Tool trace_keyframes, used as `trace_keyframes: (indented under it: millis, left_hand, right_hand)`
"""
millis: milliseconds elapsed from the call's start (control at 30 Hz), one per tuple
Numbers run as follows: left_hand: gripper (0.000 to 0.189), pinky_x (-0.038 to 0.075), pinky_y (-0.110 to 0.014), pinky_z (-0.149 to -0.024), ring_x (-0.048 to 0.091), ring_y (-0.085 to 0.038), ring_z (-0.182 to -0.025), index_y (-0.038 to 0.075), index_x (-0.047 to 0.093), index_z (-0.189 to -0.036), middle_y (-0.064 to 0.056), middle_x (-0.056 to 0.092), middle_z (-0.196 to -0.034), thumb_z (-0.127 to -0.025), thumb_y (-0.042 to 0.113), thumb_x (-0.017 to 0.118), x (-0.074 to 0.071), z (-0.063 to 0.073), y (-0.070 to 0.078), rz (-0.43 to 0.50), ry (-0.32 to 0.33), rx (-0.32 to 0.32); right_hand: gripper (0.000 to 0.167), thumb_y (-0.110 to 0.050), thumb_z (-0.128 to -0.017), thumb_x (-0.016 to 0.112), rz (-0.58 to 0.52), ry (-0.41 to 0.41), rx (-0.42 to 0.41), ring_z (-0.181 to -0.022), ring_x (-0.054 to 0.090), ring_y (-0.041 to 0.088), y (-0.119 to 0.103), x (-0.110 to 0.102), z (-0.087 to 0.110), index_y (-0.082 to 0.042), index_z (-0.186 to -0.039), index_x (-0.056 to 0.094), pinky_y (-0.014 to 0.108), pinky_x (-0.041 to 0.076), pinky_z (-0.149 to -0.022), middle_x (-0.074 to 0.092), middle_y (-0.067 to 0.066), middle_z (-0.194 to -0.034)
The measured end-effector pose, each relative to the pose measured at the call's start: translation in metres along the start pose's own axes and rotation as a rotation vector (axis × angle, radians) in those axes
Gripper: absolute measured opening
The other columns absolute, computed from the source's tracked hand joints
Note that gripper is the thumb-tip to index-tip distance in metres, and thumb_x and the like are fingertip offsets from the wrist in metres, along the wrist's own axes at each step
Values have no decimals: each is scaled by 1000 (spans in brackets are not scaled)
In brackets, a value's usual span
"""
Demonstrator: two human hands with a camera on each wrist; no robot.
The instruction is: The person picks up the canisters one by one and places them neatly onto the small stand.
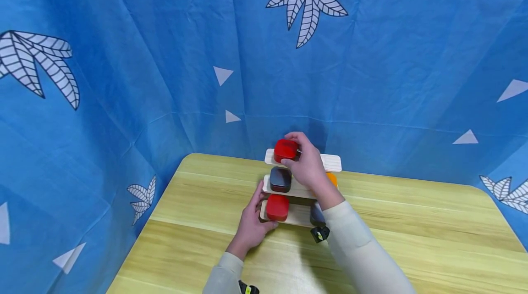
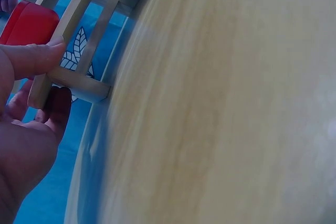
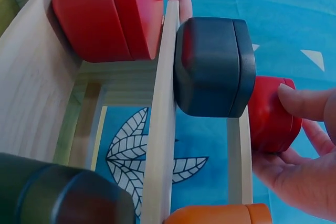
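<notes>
A three-tier wooden rack (image 1: 298, 214) carries several small lidded boxes. On the top tier, my right hand (image 1: 307, 162) pinches a red box (image 1: 286, 150) between thumb and fingers; the right wrist view shows the thumb (image 3: 302, 102) on its lid side. With thumb and curled fingers, my left hand (image 1: 250, 224) grips the left end of the bottom tier, near another red box (image 1: 277, 207). A dark box (image 1: 280, 180) sits at the left of the middle tier. The right forearm partly hides an orange box (image 1: 332, 179) and a second dark box (image 1: 316, 214).
The rack stands on a wood-grain table (image 1: 198, 193), close to its back edge. Behind and to the left hangs a blue curtain (image 1: 165, 55) with leaf patterns. Small black devices (image 1: 319, 234) are worn at both wrists.
</notes>
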State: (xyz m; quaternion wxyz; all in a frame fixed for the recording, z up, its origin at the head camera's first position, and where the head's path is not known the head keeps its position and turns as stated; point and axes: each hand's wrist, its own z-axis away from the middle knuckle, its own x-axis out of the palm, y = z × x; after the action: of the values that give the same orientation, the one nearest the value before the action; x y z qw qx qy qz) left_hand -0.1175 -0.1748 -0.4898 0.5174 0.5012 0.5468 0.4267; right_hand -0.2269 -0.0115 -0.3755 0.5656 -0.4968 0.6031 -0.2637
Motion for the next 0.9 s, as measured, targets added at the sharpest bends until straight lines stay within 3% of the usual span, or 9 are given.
trace_keyframes:
  millis: [433,700,900]
  left_hand:
    - [112,43,-40,-106,41,-25,-134,15,16,-162,-9,45,-143,-73,-21,75,-1,3,7,-31,-1,-15]
    - [115,47,-38,-102,40,-26,-134,23,16,-162,-8,44,-144,-73,-22,74,-1,2,5,9,-7,-39]
    - [115,46,-39,-103,38,-27,-137,22,16,-162,-9,43,-146,-73,-22,73,0,2,5,14,-2,-39]
  right_hand:
    - [69,9,-76,81,14,-38,-3,-116,53,32,1,0,-4,-17,-133,51,45,56,-88,56,10,-130]
    - [71,9,-76,81,7,-46,-14,-118,52,32,2,0,-4,-17,-135,49,45,56,-88,55,11,-131]
    - [75,10,-75,81,10,-42,-5,-119,52,33,0,0,-3,-17,-136,48,46,56,-89,54,12,-134]
